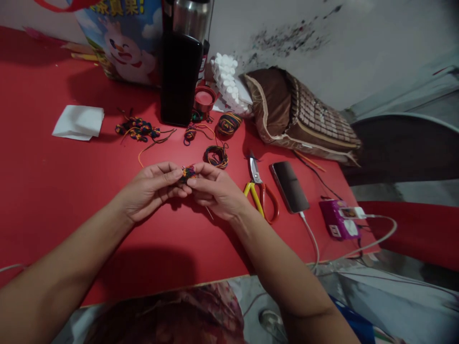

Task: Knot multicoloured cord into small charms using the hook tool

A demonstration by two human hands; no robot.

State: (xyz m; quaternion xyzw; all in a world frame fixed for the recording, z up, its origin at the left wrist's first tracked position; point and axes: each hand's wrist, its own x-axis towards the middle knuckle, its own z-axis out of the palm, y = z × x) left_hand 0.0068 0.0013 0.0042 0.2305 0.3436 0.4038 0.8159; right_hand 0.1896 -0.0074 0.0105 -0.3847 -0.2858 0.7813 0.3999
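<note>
A small multicoloured crochet piece is pinched between my two hands above the red table. My left hand grips its left side between thumb and fingers. On the other side, my right hand pinches its right edge, and a thin metal needle or hook sticks out below that palm. Just beyond the hands lie a loose coil of dark multicoloured yarn and a wound yarn ball. Further left is a heap of finished-looking knotted pieces with loose tails.
Scissors with yellow and red handles and a charging phone lie to the right. A dark upright phone, a metal bottle, a printed bag and a brown cushion stand behind. A folded white tissue lies left.
</note>
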